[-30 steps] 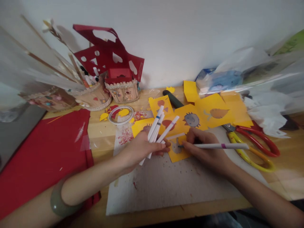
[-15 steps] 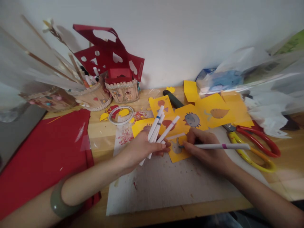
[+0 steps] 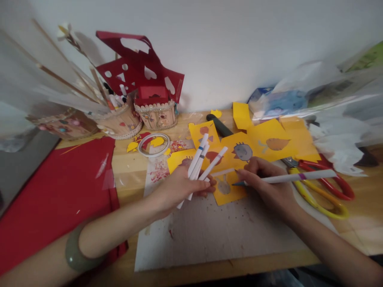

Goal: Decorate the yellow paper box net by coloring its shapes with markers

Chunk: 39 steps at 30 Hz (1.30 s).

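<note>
My left hand [image 3: 179, 187] is closed round a bundle of several white markers [image 3: 202, 159] and its fingertips press on the left edge of a small yellow paper piece [image 3: 229, 191] with a grey drawn shape. My right hand [image 3: 266, 183] grips a white marker [image 3: 299, 176] with a purple band; its tip hovers just right of the grey shape. Both hands rest over a whitish work board [image 3: 215, 235]. More yellow paper pieces [image 3: 269, 139] with drawn figures lie just behind.
Red-handled scissors [image 3: 332, 181] and yellow-handled scissors [image 3: 317, 199] lie at the right. A red sheet [image 3: 56, 191] covers the left. Decorated stick pots [image 3: 155, 115] with a red cut-out stand at the back. A tape ring [image 3: 154, 144], a dark tube [image 3: 220, 125] and crumpled plastic bags [image 3: 329, 99] surround the papers.
My right hand has shifted slightly right and up, lifting the marker tip off the grey shape and raising the marker's tail. The left hand holds still.
</note>
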### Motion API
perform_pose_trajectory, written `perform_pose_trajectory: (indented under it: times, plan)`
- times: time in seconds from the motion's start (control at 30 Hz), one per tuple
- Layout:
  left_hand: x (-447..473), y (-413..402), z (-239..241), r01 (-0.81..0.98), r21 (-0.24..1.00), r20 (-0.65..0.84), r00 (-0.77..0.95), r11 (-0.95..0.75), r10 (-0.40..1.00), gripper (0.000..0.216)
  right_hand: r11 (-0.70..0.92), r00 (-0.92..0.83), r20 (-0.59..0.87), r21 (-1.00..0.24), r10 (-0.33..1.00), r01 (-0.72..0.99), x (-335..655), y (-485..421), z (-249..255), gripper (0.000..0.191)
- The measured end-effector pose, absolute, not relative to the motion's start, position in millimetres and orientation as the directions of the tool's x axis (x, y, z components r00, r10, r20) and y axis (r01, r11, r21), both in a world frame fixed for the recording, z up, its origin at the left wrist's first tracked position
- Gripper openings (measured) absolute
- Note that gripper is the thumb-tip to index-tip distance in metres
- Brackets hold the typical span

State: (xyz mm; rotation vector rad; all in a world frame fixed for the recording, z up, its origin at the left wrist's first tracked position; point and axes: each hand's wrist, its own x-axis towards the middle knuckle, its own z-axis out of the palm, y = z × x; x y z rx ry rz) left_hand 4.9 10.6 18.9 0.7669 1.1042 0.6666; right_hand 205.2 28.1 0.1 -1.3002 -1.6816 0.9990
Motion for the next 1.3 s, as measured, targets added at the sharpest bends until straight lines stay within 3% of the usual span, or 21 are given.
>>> perform_pose_trajectory:
  times: [0.3, 0.6, 1.3]
  plan:
    - [6.5, 12.0, 20.4, -0.159, 0.796, -0.523, 0.303, 0.583, 0.797, 0.031, 0.229, -0.412, 0.028, -0.864, 0.911, 0.448, 204.4, 25.0, -5.1, 0.025]
    - [4.8, 11.8, 20.6, -0.142, 0.807, -0.514, 0.309, 0.573, 0.800, 0.029, 0.258, -0.399, 0.029, -0.805, 0.916, 0.534, 201.7, 24.2, -3.6, 0.025]
    - [4.2, 10.8, 17.1, -0.160, 0.805, -0.509, 0.306, 0.571, 0.804, 0.032, 0.256, -0.400, 0.030, -0.811, 0.916, 0.526, 201.8, 24.7, -3.4, 0.025]
